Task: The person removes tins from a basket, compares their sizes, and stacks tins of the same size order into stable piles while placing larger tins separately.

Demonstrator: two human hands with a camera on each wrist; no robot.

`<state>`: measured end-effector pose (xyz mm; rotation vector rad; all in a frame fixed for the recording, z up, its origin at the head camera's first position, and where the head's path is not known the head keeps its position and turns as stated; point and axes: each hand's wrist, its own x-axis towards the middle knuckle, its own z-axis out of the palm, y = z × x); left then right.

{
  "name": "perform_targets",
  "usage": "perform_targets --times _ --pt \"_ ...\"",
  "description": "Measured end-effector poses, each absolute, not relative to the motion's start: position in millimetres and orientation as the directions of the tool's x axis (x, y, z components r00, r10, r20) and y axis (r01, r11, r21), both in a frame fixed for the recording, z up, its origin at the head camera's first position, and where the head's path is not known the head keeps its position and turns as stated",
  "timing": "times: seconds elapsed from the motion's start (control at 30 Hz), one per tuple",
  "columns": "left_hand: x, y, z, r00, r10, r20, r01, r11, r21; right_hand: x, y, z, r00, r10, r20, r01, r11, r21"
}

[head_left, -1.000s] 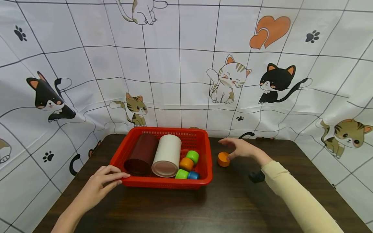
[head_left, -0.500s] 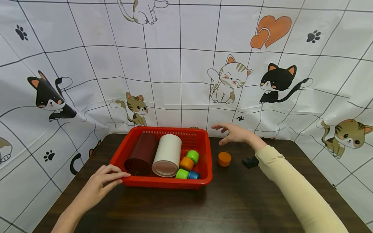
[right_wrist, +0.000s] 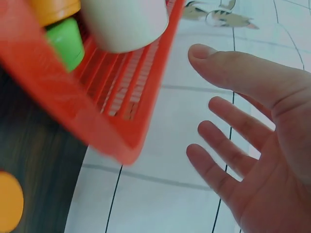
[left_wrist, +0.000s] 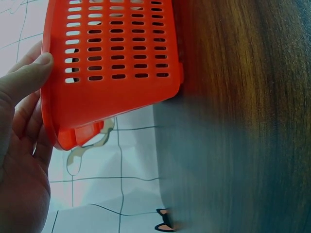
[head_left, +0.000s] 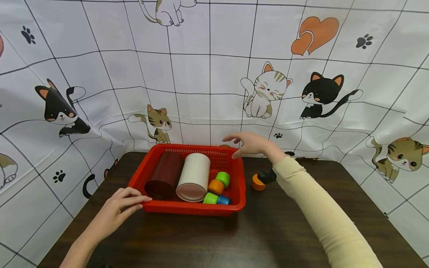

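A red plastic basket (head_left: pixel 187 209) stands on the table. My left hand (head_left: pixel 115 212) holds its near left corner, and the left wrist view shows the thumb (left_wrist: pixel 39 65) on the rim with the other fingers behind it. Above the basket's far right corner hovers my right hand (head_left: pixel 249 144), fingers spread and holding nothing. Inside lie a maroon cylinder (head_left: pixel 166 173) and a white cylinder (head_left: pixel 195 175). Beside them are small round cups: green (head_left: pixel 222 178), orange (head_left: pixel 216 187), lime green (head_left: pixel 210 198) and blue (head_left: pixel 223 200). Outside, to the basket's right, sits another orange cup (head_left: pixel 257 184).
The dark wooden table (head_left: pixel 174 240) reaches back to a white wall sheet (head_left: pixel 191 82) printed with cats and grid lines. A black wrist camera (head_left: pixel 267 176) under my right forearm overlaps the outside orange cup in the head view.
My right hand has risen from beside the outside orange cup and moved left to over the basket's far right corner. The left hand stays at the rim. The head view has shifted slightly.
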<state>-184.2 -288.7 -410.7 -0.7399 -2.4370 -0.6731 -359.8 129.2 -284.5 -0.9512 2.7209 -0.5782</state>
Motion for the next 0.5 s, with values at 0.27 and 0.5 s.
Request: perform_targets --times 0.27,0.5 --pt "-184.1 -287.4 -410.6 -0.719 0.368 0.590 0.619 0.725 0.302 -358.2 102.8 -292.2 -0.729 -0.671 -0.135 -0.572 0.706 -0.418" --pt "-184.2 -288.3 -411.1 -0.718 0.367 0.591 0.621 0.721 0.306 -358.3 88.6 -305.8 -0.745 -0.651 -0.146 -0.555 0.726 -0.406"
